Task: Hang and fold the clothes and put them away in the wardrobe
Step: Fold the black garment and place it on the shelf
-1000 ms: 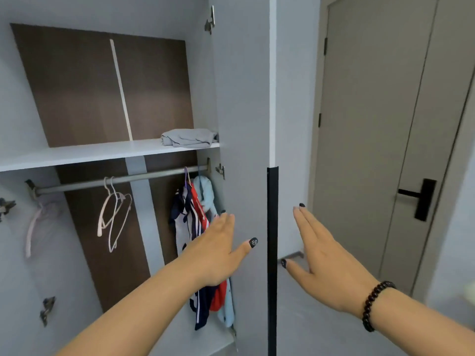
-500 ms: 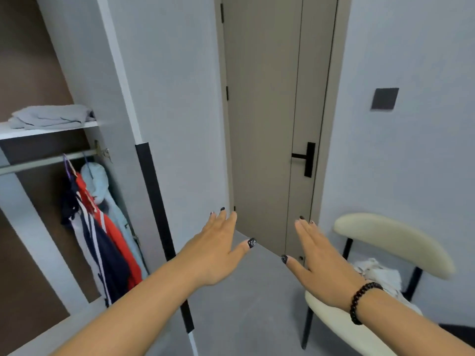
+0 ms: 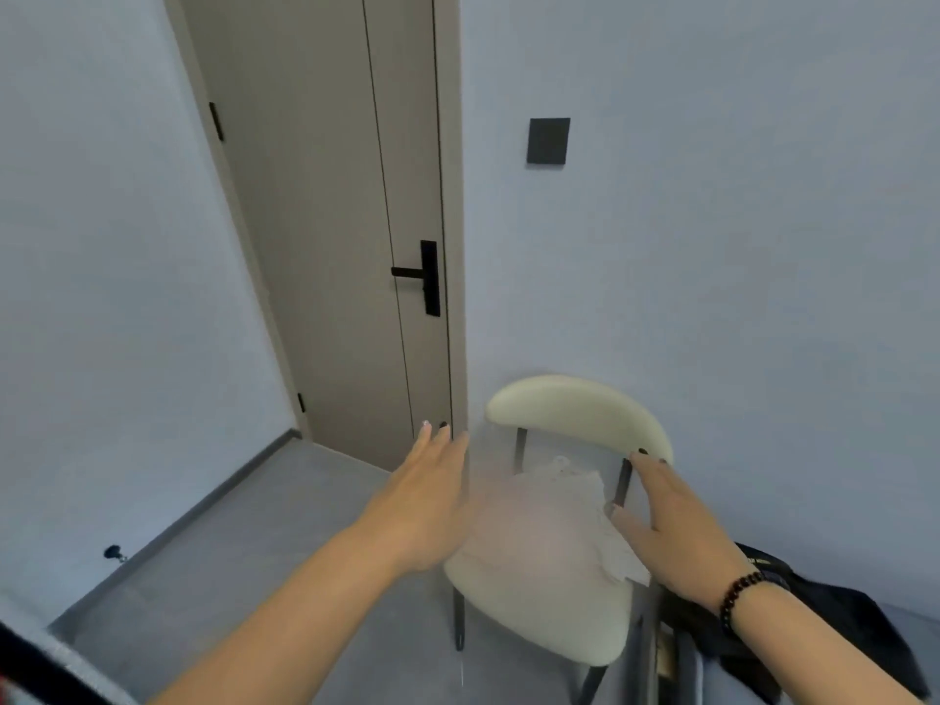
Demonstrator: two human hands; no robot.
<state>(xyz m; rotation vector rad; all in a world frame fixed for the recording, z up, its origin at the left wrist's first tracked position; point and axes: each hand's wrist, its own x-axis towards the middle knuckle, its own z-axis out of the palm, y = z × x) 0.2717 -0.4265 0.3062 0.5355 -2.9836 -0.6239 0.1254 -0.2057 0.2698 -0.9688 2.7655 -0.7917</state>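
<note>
White garment (image 3: 554, 506) lies on cream chair (image 3: 575, 414).

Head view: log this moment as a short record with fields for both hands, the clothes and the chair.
left hand: open, fingers straight, holding nothing, in the air by the chair's left side
right hand: open, empty, over the right side of the seat
white garment: crumpled on the chair seat, untouched
chair: cream, dark legs, against the wall right of the door
dark garment: lower right, under the right forearm
door: shut
</note>
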